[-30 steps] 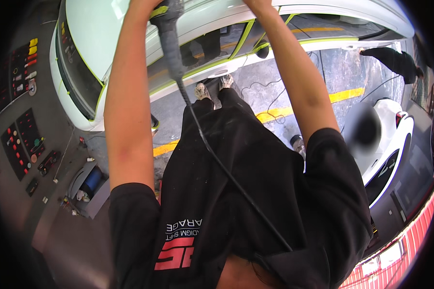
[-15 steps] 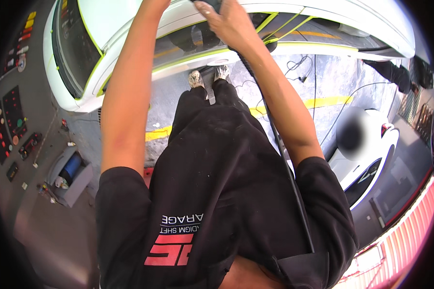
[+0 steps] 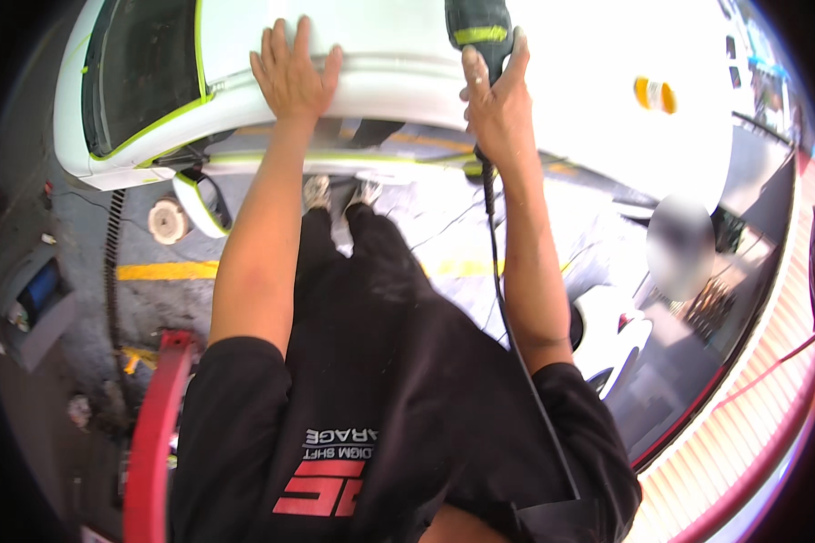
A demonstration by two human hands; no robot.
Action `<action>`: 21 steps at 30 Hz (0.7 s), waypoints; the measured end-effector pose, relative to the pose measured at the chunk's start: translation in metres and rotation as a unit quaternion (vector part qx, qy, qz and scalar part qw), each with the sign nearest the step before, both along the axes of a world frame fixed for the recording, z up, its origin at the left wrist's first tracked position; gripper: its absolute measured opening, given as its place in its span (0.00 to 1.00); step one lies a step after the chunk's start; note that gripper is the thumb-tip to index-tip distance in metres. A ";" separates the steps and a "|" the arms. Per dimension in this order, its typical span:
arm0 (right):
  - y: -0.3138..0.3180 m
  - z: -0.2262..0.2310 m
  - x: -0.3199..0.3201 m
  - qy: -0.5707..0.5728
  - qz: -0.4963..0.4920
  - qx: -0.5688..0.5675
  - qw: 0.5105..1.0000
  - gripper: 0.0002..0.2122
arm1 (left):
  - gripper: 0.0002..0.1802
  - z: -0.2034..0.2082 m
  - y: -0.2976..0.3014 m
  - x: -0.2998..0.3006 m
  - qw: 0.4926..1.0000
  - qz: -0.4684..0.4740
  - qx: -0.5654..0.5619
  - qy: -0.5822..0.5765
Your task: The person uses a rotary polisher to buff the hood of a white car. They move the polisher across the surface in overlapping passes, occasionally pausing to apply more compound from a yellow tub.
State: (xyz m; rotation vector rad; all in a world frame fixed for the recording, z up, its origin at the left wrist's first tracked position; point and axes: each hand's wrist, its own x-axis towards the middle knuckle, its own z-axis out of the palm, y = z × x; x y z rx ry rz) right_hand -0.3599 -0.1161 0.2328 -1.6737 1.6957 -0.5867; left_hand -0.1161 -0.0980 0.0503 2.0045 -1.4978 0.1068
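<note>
My left hand [image 3: 296, 80] lies with fingers spread on the edge of a white car's roof [image 3: 371, 27], holding nothing. Farther right, my right hand [image 3: 501, 107] is wrapped round the handle of a dark corded power tool, likely a polisher [image 3: 478, 27], with a yellow-green band across its body. The tool's working end is out of sight past the top edge, so I cannot tell whether it touches the paint. Its black cord [image 3: 507, 308] runs down along my right arm to my shoulder. Yellow-green masking tape [image 3: 158, 124] edges the car's windows.
An orange object with a white label [image 3: 654, 94] rests on the white bodywork at right. A round cream pad [image 3: 167, 222] is near the side mirror [image 3: 204, 201]. A coiled black hose [image 3: 114, 262] and a red post [image 3: 157, 443] stand at left. Another person [image 3: 681, 249] is at right.
My view has shifted, bringing more of the roof in. My left hand now rests spread on the roof; my right hand still grips the tool, which shows more fully.
</note>
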 end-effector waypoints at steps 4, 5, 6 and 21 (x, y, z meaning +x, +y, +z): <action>-0.048 0.016 0.024 -0.035 -0.018 0.051 0.998 0.42 | 0.39 0.009 -0.005 -0.010 1.000 -0.008 0.005 0.024; -0.056 0.022 0.034 -0.043 -0.017 0.064 0.997 0.42 | 0.38 0.012 -0.003 -0.007 1.000 0.001 0.009 0.027; -0.059 0.032 0.041 -0.048 -0.024 0.076 0.996 0.42 | 0.38 0.016 -0.003 -0.006 0.999 0.001 0.012 0.033; 0.029 0.028 -0.008 0.018 -0.051 0.044 0.998 0.39 | 0.37 0.020 -0.002 -0.004 0.997 0.000 -0.005 0.071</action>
